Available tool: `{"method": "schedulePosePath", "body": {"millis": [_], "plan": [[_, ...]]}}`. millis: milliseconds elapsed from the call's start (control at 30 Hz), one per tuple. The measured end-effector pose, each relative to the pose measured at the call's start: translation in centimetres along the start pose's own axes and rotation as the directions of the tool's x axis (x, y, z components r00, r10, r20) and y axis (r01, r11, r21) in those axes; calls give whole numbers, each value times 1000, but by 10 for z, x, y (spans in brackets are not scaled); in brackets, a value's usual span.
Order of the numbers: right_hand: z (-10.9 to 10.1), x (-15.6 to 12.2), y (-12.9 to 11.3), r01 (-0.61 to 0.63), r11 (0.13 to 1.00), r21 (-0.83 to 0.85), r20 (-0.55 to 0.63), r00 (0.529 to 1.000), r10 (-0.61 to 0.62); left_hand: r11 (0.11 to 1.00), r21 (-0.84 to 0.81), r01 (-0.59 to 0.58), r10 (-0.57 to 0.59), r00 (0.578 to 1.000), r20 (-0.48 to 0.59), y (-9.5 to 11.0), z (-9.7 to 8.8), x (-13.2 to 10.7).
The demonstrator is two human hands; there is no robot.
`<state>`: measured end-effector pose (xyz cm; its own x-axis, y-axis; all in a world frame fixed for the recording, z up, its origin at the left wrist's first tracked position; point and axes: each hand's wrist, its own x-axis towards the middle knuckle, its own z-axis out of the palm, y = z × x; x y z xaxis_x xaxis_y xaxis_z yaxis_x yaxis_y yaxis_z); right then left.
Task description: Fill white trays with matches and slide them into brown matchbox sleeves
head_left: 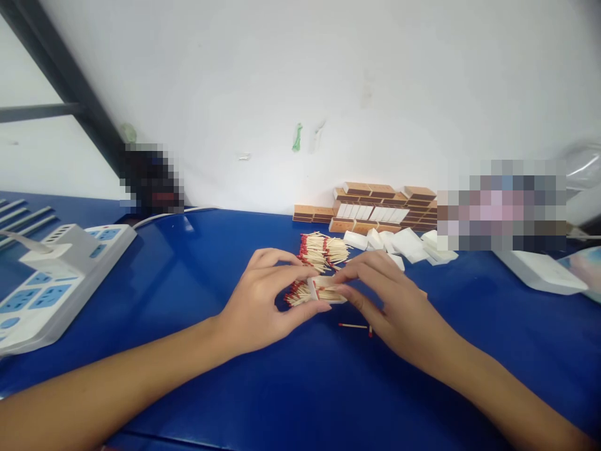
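My left hand (260, 297) and my right hand (382, 300) meet over the middle of the blue table (197, 275). Together they pinch a small white matchbox tray (323, 289) with a bundle of red-tipped matches (297, 294) sticking out of it to the left. The left fingers curl round the matches and the tray's left end. The right fingers grip its right end. A loose pile of matches (323, 250) lies just behind the hands. One single match (354, 326) lies on the table under my right hand.
Several empty white trays (404, 244) lie behind my right hand, with stacked brown matchbox sleeves (375, 210) against the white wall. A white power strip (51, 275) sits at the left. A white flat box (539, 272) lies at the right.
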<state>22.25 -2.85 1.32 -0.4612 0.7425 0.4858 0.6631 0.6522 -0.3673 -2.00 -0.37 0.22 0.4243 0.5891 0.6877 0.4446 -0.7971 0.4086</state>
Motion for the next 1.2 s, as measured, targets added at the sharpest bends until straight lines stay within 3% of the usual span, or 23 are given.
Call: {"method": "schedulePosePath", "body": {"millis": [233, 500, 733, 967, 1200], "plan": [[-11, 1, 5, -12, 999, -48, -40, 999, 10, 997, -13, 76, -76, 996, -41, -1, 0, 2], [-7, -2, -1, -1, 1000, -2, -2, 1000, 1, 1000, 12, -10, 10, 1000, -16, 0, 0, 0], [-8, -2, -1, -5, 999, 51, 25, 1000, 3, 1000, 3, -17, 17, 1000, -9, -1, 1, 1], [-13, 0, 1, -147, 989, 14, -21, 989, 147, 1000, 7, 18, -18, 999, -36, -3, 1, 1], [-9, -2, -1, -187, 982, 30, -10, 982, 188, 1000, 5, 22, -21, 998, -64, -2, 0, 2]]}}
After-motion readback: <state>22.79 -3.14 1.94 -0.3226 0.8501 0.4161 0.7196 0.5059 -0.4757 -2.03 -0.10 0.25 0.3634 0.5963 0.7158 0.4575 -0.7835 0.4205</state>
